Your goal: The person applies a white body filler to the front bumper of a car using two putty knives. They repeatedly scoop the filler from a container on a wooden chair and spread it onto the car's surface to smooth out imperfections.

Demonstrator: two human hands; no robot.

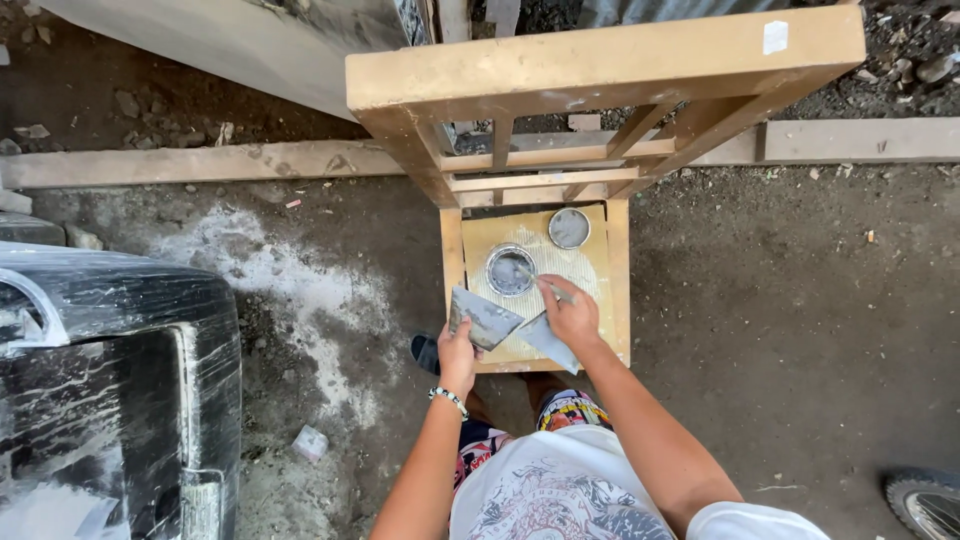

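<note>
My left hand (458, 348) grips a flat grey-smeared putty plate (484, 318) over the front of a wooden chair seat (620, 300). My right hand (572, 315) holds a thin stick (540, 281) whose tip reaches into an open can of grey putty (510, 271); a second flat scraper blade (548, 342) is tucked under that hand. The can's lid (569, 228) lies behind it on a piece of cardboard (590, 262) covering the seat.
The chair's backrest frame (600, 70) rises toward me at the top. A black vehicle panel wrapped in plastic film (110, 370) fills the left. White powder stains the dirt ground (280, 270). A tyre (925, 500) shows at the bottom right. Wooden planks (180, 162) lie across the back.
</note>
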